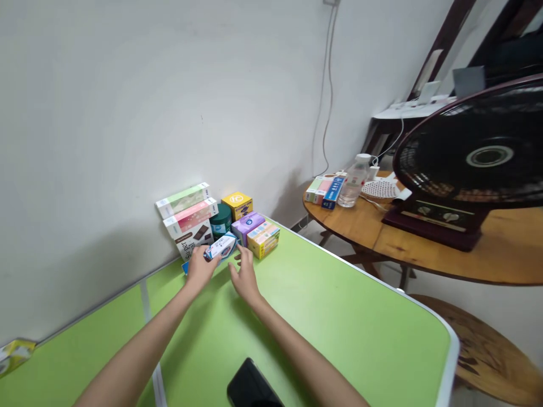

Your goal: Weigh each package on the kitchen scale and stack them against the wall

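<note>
Green tabletop (pixel 339 299) between right hand (pixel 246 278) and edge (pixel 454 345)

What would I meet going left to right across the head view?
Yellow-and-white package, left hand holding a white-and-blue cardboard box, open right hand, yellow-and-peach cardboard box, clear plastic bottle with a white cap, black round fan.

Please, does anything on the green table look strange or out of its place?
Nothing looks spilled or damaged. The yellow package at far left lies apart from the grouped boxes, so it seems slightly out of place. The white-blue box tilts, but the left hand holds it.
</note>
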{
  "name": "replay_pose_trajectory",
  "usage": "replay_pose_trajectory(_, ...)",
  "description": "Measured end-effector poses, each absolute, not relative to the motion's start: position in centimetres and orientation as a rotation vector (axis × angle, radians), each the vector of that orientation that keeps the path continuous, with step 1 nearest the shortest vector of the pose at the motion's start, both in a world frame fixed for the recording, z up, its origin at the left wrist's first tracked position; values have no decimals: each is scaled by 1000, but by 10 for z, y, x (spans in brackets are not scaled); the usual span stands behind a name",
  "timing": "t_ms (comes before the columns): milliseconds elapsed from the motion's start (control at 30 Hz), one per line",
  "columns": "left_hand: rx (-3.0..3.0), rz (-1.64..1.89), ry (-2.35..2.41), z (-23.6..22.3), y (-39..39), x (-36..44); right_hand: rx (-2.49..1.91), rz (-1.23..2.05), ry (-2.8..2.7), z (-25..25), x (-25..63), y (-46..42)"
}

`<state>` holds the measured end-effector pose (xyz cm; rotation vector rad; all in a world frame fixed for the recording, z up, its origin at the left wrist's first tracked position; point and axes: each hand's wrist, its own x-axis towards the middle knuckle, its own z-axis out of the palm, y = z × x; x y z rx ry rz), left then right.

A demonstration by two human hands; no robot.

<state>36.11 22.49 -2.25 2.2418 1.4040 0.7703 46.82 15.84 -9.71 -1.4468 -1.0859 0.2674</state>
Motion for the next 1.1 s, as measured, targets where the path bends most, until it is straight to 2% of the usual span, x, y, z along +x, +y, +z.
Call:
replay_pose_trajectory(167,2275,771,1456,-41,259,396,-1508,153,-1220,-113,478,186)
replay_pose_trajectory(333,2253,773,1491,-53,277,404,-1677,184,-1411,-124,484,199)
replay_pose_trajectory(700,2110,800,1440,-63,274,404,-1663,78,-1445,-150,485,201)
replay_pose_trajectory(867,2103,842,1347,-62,234,357,-1669,58,-1424,-144,487,197)
replay_pose_trajectory(1100,1853,787,1383,-53,165,232,-1708,118,-1656,-137,475,185)
